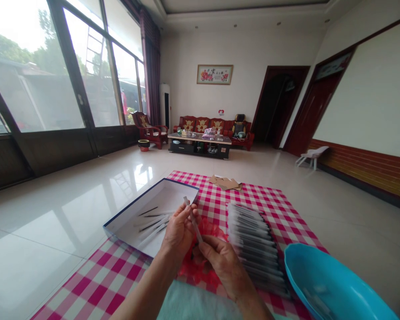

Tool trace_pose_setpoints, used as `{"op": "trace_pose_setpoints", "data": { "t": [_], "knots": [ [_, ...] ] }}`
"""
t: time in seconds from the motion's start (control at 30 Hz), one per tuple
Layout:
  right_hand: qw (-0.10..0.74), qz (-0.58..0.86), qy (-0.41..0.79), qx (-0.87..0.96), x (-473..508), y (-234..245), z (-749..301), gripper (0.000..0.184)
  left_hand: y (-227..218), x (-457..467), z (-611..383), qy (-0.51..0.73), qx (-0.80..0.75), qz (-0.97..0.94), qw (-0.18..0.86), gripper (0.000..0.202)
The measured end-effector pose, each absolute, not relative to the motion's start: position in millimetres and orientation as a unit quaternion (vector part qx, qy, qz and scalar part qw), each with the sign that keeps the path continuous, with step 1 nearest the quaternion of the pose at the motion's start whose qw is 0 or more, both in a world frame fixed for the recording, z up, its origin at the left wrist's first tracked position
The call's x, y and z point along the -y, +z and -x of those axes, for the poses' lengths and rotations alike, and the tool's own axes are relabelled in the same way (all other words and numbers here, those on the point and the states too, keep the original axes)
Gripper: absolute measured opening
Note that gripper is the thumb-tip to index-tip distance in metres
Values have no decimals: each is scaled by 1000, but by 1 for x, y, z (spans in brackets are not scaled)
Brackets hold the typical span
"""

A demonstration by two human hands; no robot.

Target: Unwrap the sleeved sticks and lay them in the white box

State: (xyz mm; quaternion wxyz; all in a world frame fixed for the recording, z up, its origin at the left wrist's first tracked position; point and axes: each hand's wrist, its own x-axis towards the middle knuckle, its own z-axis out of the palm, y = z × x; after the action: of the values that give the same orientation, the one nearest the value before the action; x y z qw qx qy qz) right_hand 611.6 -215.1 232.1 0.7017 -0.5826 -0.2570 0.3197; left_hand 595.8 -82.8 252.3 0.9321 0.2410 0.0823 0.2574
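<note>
My left hand (179,229) pinches the upper part of a slim, cloudy plastic sleeve (196,227). Lower down, the fingers of my right hand (222,260) close on the same sleeve, which slants between the two hands; whether something is inside it I cannot make out. Under my hands, partly hidden, is a red openwork basket (216,229). To the left, a shallow white box (168,192) with a dark blue rim holds several thin black and whitish sticks (153,221). A blurred row of dark sticks in cloudy sleeves (255,244) lies on the right.
A pink-and-white checked cloth (280,204) covers the work surface. A blue plastic basin (320,275) stands at the near right, and torn brown cardboard (226,183) lies at the far edge. Pale green fabric (193,302) shows nearest me. Farther off are a coffee table (200,144) and wooden seating.
</note>
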Motion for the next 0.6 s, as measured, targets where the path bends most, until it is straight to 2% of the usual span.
{"op": "trace_pose_setpoints", "data": {
  "t": [0.27,0.5,0.6],
  "knots": [
    [760,576,242,179,228,220,-635,25,247,88,-595,243,-107,-338,903,24],
    [813,477,309,127,231,220,-639,18,236,99,-594,156,-61,-502,848,30],
    [801,509,285,130,231,221,-640,22,235,100,-593,144,-54,-535,831,28]
  ]
}}
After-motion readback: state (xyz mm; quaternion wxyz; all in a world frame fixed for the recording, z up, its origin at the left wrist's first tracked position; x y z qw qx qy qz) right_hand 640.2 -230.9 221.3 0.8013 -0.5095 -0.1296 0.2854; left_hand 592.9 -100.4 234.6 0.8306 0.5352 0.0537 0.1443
